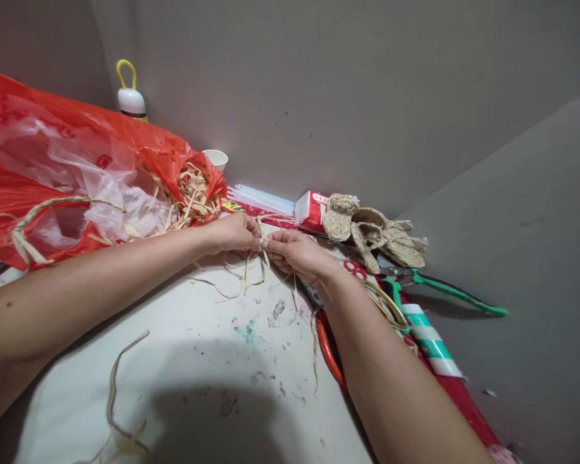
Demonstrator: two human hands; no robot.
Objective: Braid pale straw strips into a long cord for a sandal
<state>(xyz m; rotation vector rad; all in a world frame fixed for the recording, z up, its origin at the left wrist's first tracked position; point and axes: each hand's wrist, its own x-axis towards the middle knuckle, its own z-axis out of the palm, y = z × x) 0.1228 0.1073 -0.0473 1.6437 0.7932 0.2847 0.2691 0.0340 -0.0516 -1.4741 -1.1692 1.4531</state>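
My left hand (234, 233) and my right hand (297, 254) meet over the far part of a white table (188, 361). Both are closed in a pinch on thin pale straw strands (263, 248) held between them. Loose ends of the straw hang down from the fingers onto the table. Both forearms reach in from the bottom corners.
A red plastic bag (77, 167) with straw spilling out lies at left, a white bottle (131, 100) and a paper cup (216, 158) behind it. Small woven straw sandals (372, 235), green-handled pliers (444, 290), red-handled scissors (328, 351) and a red box (310, 209) lie at right.
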